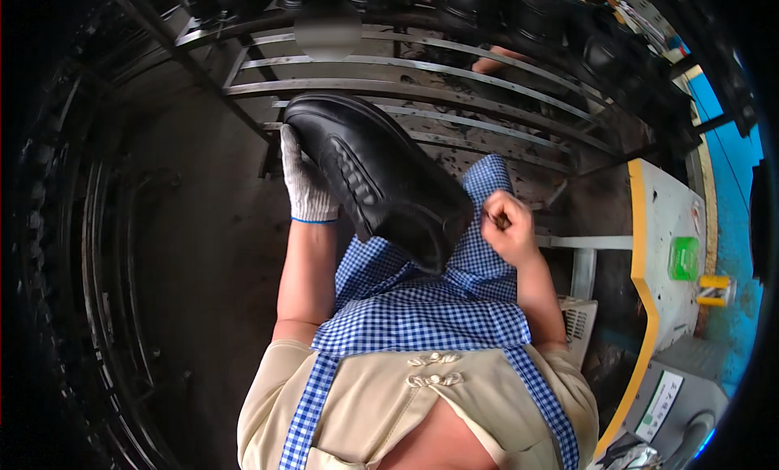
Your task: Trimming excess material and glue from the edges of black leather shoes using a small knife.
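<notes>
Shoe [377, 178], black and glossy, sits tilted in front of the person's chest, above the blue checked apron [422, 308], with its long axis running from upper left, where the rounded end points toward the rack, down to lower right, where the other end hangs just beside the right hand. Left hand [304, 182], in a white knit glove with a blue cuff, grips the shoe from its left side near the upper end, fingers wrapped against the upper; this is the hand that carries it. Right hand [507, 222] is bare and curled into a loose fist, close to the shoe's lower end but apart from it; something small may be pinched in the fingers, though I cannot tell what. So the shoe lies to the left of the right hand and slightly above it. To the right stands a grey machine table [661, 251] with a yellow edge and a green container [683, 259] on it. Farther off, curved metal rails [422, 97] of a rack cross the view, with dark shoes [535, 15] lined up beyond them.
</notes>
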A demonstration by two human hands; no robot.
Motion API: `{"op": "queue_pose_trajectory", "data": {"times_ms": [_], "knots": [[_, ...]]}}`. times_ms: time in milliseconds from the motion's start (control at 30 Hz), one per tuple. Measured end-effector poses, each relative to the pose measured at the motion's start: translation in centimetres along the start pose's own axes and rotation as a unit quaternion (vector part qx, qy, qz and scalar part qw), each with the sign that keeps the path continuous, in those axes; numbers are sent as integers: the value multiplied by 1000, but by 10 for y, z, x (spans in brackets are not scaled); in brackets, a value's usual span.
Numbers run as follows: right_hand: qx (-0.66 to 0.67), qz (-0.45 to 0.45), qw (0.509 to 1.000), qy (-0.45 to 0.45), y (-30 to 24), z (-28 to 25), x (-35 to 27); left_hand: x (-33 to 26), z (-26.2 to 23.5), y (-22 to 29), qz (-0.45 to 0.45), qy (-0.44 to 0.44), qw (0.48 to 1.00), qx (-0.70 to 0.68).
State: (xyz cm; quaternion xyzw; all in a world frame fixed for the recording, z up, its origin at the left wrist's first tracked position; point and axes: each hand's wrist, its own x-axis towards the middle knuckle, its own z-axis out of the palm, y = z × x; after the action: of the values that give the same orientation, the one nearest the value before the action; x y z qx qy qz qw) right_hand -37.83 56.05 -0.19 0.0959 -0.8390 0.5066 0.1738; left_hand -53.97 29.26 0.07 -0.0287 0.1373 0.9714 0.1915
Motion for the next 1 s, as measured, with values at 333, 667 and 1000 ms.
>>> {"op": "queue_pose_trajectory", "data": {"times_ms": [333,667,1000], "knots": [[130,-35,990,47,-14,20,-6,2,5,-15,19,85,995,-49],[377,94,914,118,-21,17,10,-25,-44,-13,-103,97,960,243],[323,103,932,125,-17,18,22,-47,-52,-9,-173,144,906,357]]}}
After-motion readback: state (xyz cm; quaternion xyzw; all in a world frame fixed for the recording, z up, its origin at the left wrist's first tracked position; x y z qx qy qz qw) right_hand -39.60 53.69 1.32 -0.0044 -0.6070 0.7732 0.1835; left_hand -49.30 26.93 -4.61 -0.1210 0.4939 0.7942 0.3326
